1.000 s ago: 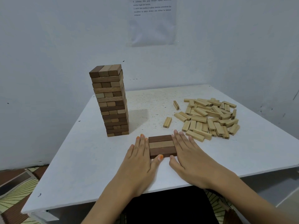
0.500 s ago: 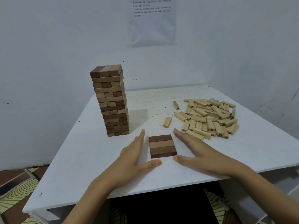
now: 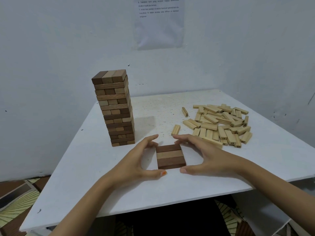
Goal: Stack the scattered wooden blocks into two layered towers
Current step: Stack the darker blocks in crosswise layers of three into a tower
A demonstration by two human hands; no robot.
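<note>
A flat layer of three blocks (image 3: 170, 156), dark, light and dark side by side, lies on the white table (image 3: 81, 176) close to its near edge. Both hands are spread and gently curved, and they bracket this layer from either side.

The left hand (image 3: 136, 160) sits left of the layer. Its thumb reaches to just beside the layer's near left corner and its fingers arc toward the far left corner. A strip of bare table shows between its palm and the layer's left side.

The right hand (image 3: 204, 155) mirrors it on the right, with its thumb just beside the near right corner and its fingers angled in over the far right corner.

Whether any fingertip actually touches the wood cannot be told. Neither hand pinches or lifts anything.

Behind and to the left of the layer stands a tall tower of brown blocks (image 3: 115, 108), upright, apart from both hands.

Just behind the layer, past the right hand's fingers, lies one pale block (image 3: 175, 129). Further back and right of the layer spreads a loose pile of pale numbered blocks (image 3: 221, 123).
</note>
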